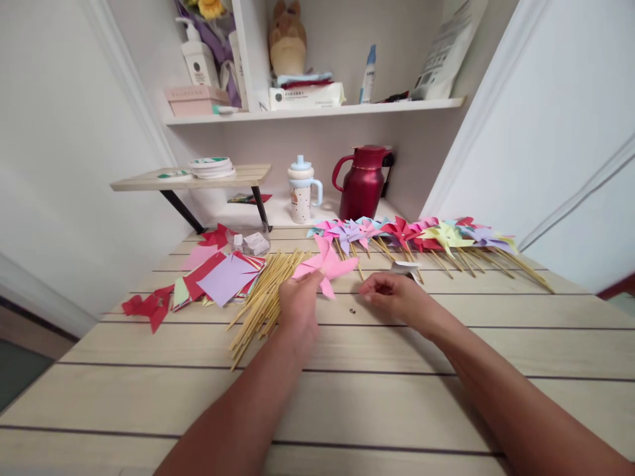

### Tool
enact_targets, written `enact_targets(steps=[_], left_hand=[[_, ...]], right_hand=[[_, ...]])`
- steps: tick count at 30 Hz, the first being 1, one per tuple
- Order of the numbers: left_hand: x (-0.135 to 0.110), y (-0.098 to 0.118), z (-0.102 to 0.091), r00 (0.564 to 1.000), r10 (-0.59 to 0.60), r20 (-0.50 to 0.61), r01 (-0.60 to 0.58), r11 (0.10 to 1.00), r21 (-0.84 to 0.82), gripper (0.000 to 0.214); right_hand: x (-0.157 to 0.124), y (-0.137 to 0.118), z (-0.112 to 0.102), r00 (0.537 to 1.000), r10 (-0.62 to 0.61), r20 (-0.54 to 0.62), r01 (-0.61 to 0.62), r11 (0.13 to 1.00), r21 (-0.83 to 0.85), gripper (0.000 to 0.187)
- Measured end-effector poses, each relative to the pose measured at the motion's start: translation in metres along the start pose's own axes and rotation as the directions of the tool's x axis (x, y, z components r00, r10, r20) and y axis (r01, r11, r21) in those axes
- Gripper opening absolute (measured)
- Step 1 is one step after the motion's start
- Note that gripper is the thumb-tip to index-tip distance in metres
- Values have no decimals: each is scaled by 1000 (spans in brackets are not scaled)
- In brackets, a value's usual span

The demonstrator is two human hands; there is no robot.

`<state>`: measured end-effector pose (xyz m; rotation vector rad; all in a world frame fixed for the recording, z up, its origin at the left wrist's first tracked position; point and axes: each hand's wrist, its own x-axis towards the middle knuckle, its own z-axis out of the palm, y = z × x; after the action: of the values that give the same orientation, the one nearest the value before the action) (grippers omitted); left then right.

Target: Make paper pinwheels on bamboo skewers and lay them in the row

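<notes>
My left hand (pixel 300 297) pinches a pink paper pinwheel (pixel 326 266) between thumb and fingers, holding it just above the table. Under and beside that hand lies a loose bundle of thin wooden sticks (pixel 262 301). My right hand (pixel 389 296) is low over the table, to the right of the pinwheel, its fingers curled with the tips close together; whatever may be in them is hidden. A tiny dark metallic piece (pixel 352 310) rests on the wood between my hands. Just behind my right hand is a small whitish and black object (pixel 405 268), partly covered.
Finished pinwheels on sticks (pixel 446 237) lie in a row at the back right. Coloured paper sheets (pixel 225 277), red folded paper (pixel 150 306) and small clear boxes (pixel 256 243) are on the left. Behind stand a cup (pixel 301 192), a red jug (pixel 364 185) and a small raised shelf (pixel 248 174).
</notes>
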<state>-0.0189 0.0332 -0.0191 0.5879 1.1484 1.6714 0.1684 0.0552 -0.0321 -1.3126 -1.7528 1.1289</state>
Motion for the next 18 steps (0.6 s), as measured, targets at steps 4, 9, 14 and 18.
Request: enact_targets(steps=[4, 9, 14, 18], left_hand=[[7, 2, -3, 999, 14, -40, -14, 1000, -8, 19], [5, 1, -3, 999, 9, -34, -9, 1000, 6, 20], [2, 0, -2, 1000, 3, -14, -3, 1000, 12, 25], [2, -1, -2, 1000, -2, -30, 2, 1000, 23, 29]], right_hand=[[0, 7, 4, 992, 5, 123, -3, 1000, -17, 11], [1, 10, 3, 992, 23, 122, -16, 998, -59, 13], [-1, 7, 9, 992, 33, 125, -23, 997, -76, 13], [-3, 6, 14, 991, 43, 124, -32, 996, -85, 13]])
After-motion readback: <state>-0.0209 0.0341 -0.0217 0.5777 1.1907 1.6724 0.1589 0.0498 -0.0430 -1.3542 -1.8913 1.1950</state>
